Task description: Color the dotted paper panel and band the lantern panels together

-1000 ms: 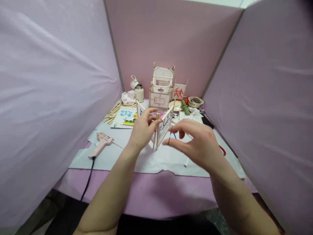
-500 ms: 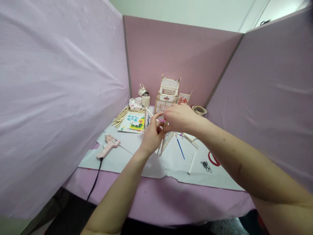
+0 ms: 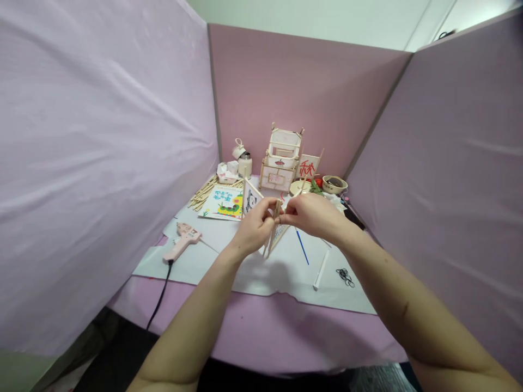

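My left hand (image 3: 257,224) is closed around the bundled upper ends of a frame of wooden sticks (image 3: 268,247), held up over the table. Panels with drawings sit between the sticks; one panel (image 3: 250,196) with a black and white picture leans out beyond my left fingers. My right hand (image 3: 312,216) pinches at the same stick joint, its fingertips touching those of my left hand. What lies in that pinch is too small to make out. Right of the hands lie a blue-handled paintbrush (image 3: 302,247), a white stick-like tool (image 3: 321,270) and a tangle of black elastic bands (image 3: 345,277).
At left rests a pink glue gun (image 3: 182,241) with its cord over the table edge. A picture book (image 3: 223,202), wooden sticks (image 3: 196,197) and a cream bottle (image 3: 245,165) are behind it. A tiered stick structure (image 3: 281,158) and a bowl (image 3: 335,184) stand at the back.
My right hand has come down and slightly right, from over the left fingers to beside them. A thin dark loop at the fingers earlier is hardly visible now. The stick ends now show.
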`<state>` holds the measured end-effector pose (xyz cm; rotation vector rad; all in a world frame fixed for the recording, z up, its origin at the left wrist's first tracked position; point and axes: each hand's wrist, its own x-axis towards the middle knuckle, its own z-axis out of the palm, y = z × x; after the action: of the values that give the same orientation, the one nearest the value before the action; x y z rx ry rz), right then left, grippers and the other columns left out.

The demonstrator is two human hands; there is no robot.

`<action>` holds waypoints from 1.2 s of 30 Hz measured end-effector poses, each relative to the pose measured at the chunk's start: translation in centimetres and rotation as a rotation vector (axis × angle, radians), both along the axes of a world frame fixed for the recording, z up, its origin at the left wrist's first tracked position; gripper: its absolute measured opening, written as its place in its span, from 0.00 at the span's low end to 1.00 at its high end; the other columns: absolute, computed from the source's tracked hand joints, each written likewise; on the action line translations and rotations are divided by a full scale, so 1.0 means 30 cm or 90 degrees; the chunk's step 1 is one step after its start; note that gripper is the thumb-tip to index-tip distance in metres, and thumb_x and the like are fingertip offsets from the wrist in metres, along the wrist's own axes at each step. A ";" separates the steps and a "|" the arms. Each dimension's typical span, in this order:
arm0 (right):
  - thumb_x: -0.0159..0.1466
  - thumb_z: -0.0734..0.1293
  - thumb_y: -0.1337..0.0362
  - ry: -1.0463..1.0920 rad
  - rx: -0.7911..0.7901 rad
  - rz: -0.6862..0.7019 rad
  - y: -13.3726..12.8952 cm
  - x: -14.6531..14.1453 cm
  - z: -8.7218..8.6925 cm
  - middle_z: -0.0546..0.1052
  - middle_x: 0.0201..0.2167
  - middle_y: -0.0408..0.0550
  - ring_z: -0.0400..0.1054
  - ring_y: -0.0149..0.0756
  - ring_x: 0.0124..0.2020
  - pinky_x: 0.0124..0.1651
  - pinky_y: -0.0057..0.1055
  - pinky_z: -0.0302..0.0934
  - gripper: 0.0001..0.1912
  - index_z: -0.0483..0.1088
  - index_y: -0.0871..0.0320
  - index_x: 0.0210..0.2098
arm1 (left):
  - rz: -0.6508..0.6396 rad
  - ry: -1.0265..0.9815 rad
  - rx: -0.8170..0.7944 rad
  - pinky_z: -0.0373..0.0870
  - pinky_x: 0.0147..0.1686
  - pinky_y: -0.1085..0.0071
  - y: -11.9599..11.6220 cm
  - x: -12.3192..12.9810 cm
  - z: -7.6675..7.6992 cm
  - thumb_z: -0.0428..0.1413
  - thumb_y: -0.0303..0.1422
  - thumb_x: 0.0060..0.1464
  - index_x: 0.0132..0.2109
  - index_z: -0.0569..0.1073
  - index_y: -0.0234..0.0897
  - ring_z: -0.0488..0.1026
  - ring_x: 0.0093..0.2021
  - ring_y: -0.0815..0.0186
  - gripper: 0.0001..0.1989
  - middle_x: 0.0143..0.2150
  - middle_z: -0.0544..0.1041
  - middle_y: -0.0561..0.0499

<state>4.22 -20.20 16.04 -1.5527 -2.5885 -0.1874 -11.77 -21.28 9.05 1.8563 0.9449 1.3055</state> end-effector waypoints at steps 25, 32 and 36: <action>0.60 0.55 0.56 1.150 -0.402 0.130 -0.048 0.041 -0.311 0.69 0.43 0.51 0.62 0.38 0.39 0.33 0.31 0.59 0.14 0.67 0.54 0.36 | 0.192 0.059 0.055 0.59 0.31 0.73 0.000 0.038 0.003 0.51 0.37 0.59 0.30 0.66 0.38 0.62 0.28 0.68 0.11 0.26 0.65 0.55; 0.58 0.63 0.62 1.301 -0.380 0.107 -0.044 -0.053 -0.297 0.66 0.26 0.39 0.54 0.27 0.21 0.21 0.23 0.49 0.21 0.67 0.48 0.52 | 0.186 0.049 0.061 0.60 0.31 0.73 0.001 0.042 -0.001 0.51 0.37 0.59 0.31 0.66 0.37 0.62 0.29 0.69 0.10 0.27 0.65 0.55; 0.57 0.67 0.61 1.282 -0.259 0.086 -0.018 -0.092 -0.270 0.67 0.22 0.36 0.47 0.22 0.15 0.18 0.22 0.44 0.27 0.65 0.53 0.57 | 0.171 0.037 0.046 0.61 0.31 0.73 0.005 0.041 -0.005 0.51 0.37 0.59 0.32 0.68 0.37 0.64 0.30 0.69 0.10 0.28 0.67 0.54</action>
<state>1.45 -20.74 7.93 -0.6279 -0.9721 1.2340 -10.55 -21.12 8.91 1.8791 1.2269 1.4664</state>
